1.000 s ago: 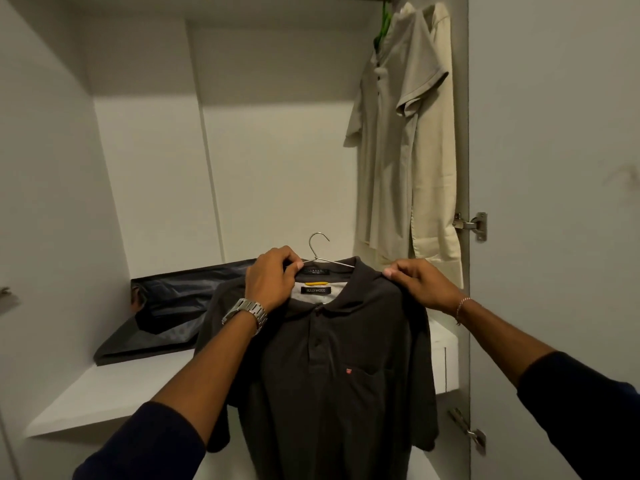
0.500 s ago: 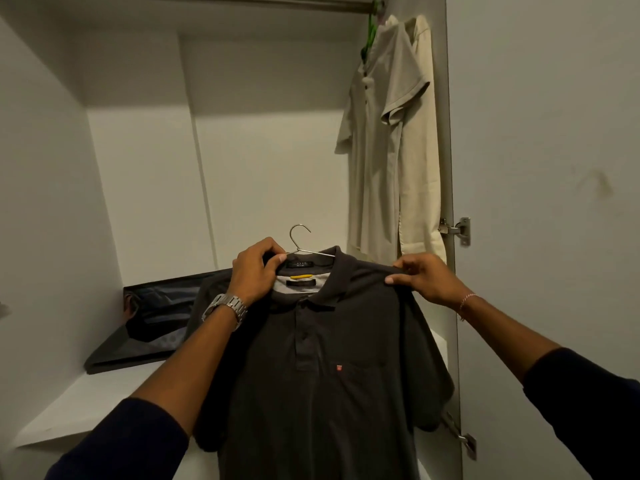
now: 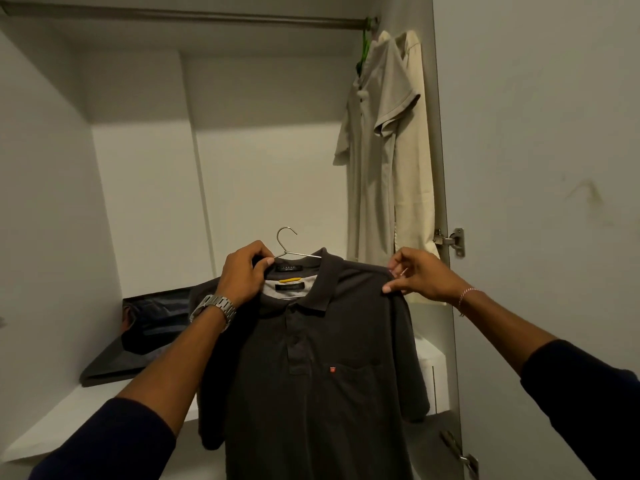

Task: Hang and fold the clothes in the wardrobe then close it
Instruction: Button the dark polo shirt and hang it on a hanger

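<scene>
Inside an open wardrobe, the left hand pinches the collar and wire hanger of a dark polo shirt while the right hand pinches its shoulder, a two-point grip that likely keeps it square below the rail.
</scene>
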